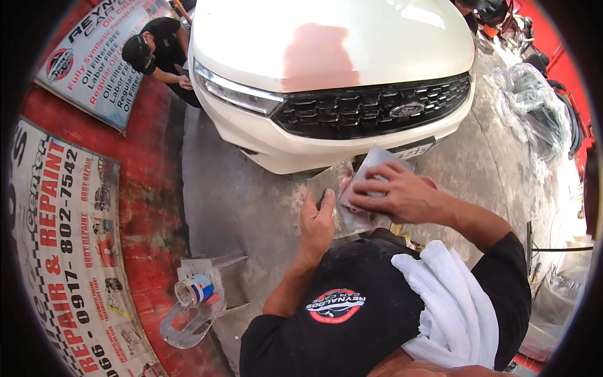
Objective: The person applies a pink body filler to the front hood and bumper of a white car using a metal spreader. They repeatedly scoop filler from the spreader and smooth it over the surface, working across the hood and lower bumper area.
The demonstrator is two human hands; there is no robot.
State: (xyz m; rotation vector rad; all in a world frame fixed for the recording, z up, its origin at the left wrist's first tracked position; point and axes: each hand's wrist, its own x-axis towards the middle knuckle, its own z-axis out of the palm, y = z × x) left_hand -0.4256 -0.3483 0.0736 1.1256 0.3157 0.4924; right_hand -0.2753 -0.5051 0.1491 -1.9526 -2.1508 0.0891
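Note:
In front of my chest, my right hand (399, 196) has its fingers bent over a flat grey spreader-like sheet (379, 157). Under it lies a thin smeared board (357, 222) with pinkish paste on it. My left hand (316, 223) is at the board's left side, thumb pointing up; its fingers are partly hidden, so its hold on the board cannot be made out fully. Beyond both hands is the front of a white car (251, 141), with a dull pink patch (317, 60) on its hood above the black grille (352, 113).
At lower left, an open jar with a blue label (200, 289) sits on a grey stool (220, 301). Another person (164, 53) crouches beside the car. Clear plastic sheeting (534, 107) is heaped at right. A white towel (449, 314) hangs over my shirt. Banners (75, 251) line the left.

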